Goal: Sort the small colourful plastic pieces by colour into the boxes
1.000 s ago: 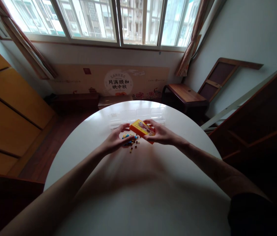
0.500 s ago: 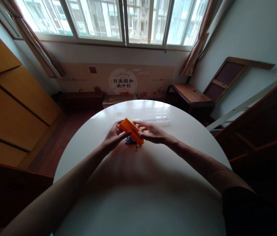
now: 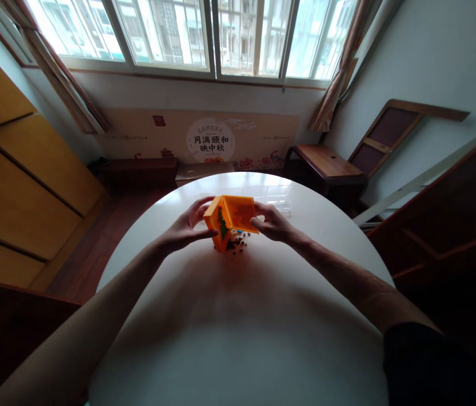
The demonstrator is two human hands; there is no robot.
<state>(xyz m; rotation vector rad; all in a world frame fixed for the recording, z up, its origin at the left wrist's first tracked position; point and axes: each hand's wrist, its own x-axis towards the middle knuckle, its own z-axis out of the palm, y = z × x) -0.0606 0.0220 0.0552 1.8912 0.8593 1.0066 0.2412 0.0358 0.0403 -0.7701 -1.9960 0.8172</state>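
Note:
An orange hinged plastic box (image 3: 238,211) is opened out above the white table, one half on each side. My left hand (image 3: 189,225) grips its left half, thumb in front and fingers behind. The lid on the right side is pinched by my right hand (image 3: 274,221). Inside the left half, green pieces (image 3: 222,223) cling or slide near the bottom. Beneath the box lies a scattered heap of small dark and brown pieces (image 3: 238,242), with a little blue showing partly behind the box.
A clear plastic compartment tray (image 3: 277,197) lies behind the box on the round white table (image 3: 263,349). Beyond the table's far edge stand a wooden chair (image 3: 326,160) and a printed cardboard panel (image 3: 136,127) under the window.
The orange box has gone from closed to opened out, its lid swung right by my right hand. More small pieces now lie spread on the table below it.

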